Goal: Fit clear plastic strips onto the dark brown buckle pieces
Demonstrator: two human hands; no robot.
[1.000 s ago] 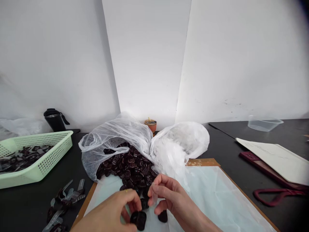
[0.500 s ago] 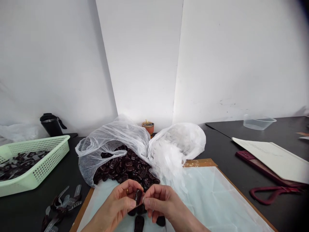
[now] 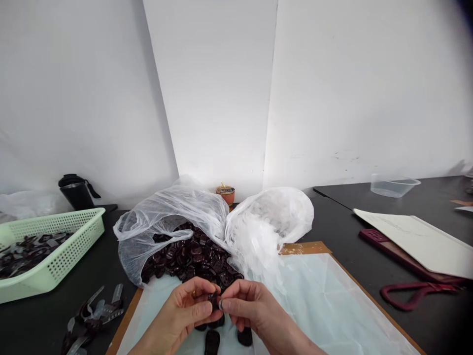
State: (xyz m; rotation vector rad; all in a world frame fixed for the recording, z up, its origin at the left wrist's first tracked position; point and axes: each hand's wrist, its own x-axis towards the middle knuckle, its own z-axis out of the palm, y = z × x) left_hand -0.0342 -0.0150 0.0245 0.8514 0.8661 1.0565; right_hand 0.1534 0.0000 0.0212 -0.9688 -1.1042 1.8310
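My left hand (image 3: pixel 185 311) pinches a small glossy dark-brown plastic piece (image 3: pixel 213 299) between thumb and fingers. Closed in a pinch against its right side is my right hand (image 3: pixel 249 306); whatever lies between those fingertips is too small and hidden to name. Under the hands, several loose dark pieces (image 3: pixel 212 341) lie on the pale blue sheet (image 3: pixel 314 301). Just beyond is a heap of similar dark pieces (image 3: pixel 197 254), spilling from a clear plastic bag (image 3: pixel 136 246). A second bag (image 3: pixel 284 212), holding whitish translucent pieces, rests to its right.
At left stands a green basket (image 3: pixel 76 246) of dark pieces with clear strips; a small pile of joined pieces (image 3: pixel 94 315) lies nearer. A black tumbler (image 3: pixel 77 193) and small orange pot (image 3: pixel 226 195) stand behind. At right are scissors (image 3: pixel 410 296), a notebook (image 3: pixel 417 241) and a clear tub (image 3: pixel 393 186).
Both hands have drawn closer together, and the dark piece has tilted and is now more covered by the fingers. The view has shifted slightly.
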